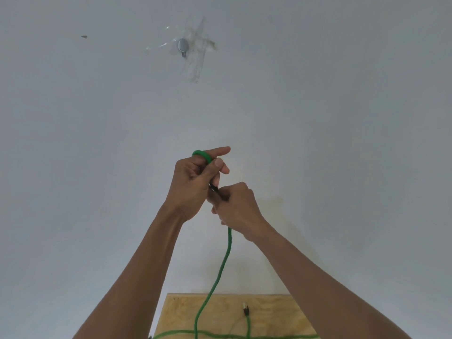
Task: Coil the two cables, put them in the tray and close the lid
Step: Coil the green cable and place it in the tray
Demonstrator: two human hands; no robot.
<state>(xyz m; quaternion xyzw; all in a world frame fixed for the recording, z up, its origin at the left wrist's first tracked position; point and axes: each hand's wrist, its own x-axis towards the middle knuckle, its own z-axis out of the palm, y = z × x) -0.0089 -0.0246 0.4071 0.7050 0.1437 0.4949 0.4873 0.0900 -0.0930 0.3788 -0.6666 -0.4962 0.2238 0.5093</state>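
A green braided cable (pixel 221 270) hangs from my raised hands down to a plywood table (pixel 274 311) at the bottom of the view. My left hand (pixel 193 184) grips one end of it, and a small green loop arches over its fingers. Just below and to the right, my right hand (pixel 236 206) pinches the same cable near a dark connector. More green cable lies across the table, ending in a black plug (pixel 245 310). No tray or lid is in view.
A white wall fills most of the view behind my hands. High on it, a small metal fitting (pixel 183 46) is held by clear tape. Only the table's far edge shows.
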